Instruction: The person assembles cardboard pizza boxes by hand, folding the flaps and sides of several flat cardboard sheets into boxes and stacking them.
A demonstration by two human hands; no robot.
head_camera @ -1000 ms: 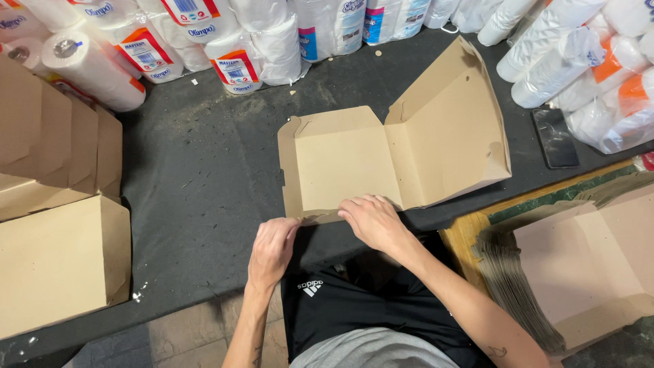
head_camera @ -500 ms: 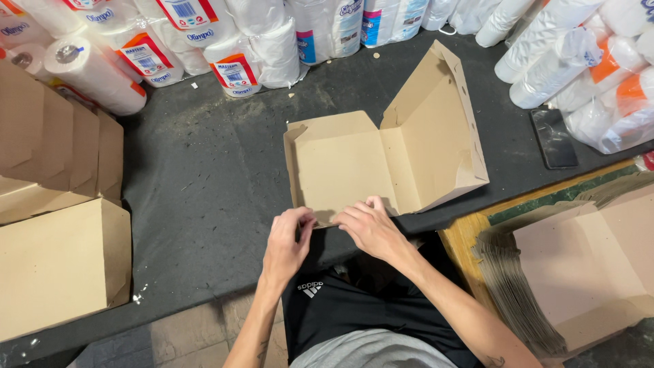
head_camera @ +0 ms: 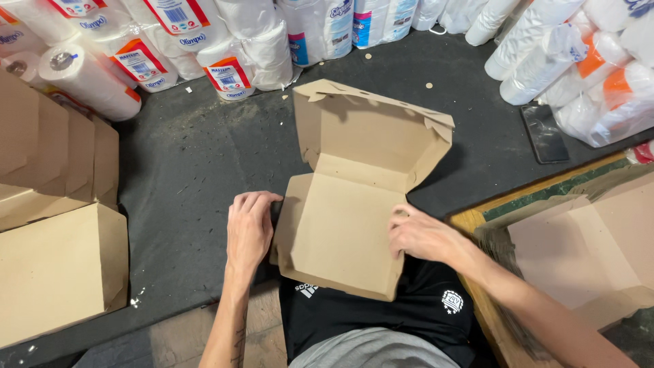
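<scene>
Since the earlier frames the cardboard box (head_camera: 340, 235) has been turned: its hinged lid, then lying open toward 3 o'clock, now stands toward 12 o'clock, and both hands have shifted from its near edge to its sides.

Location: the box sits at the near edge of the dark table (head_camera: 191, 163), its front corner overhanging the person's lap.

Grip state: the left hand (head_camera: 248, 228) is curled over the side wall at 9 o'clock; the right hand (head_camera: 422, 235) presses the side wall at 3 o'clock, fingers partly closed on it.

Handling, as judged: thin folded board, light, stiff along creases but easily dented on flat panels. Take hold at the side walls, near the folds.

Farther out: folded boxes (head_camera: 58, 197) at 9 o'clock, flat blanks (head_camera: 579, 245) at 3 o'clock, paper rolls (head_camera: 225, 41) at 12 o'clock.
</scene>
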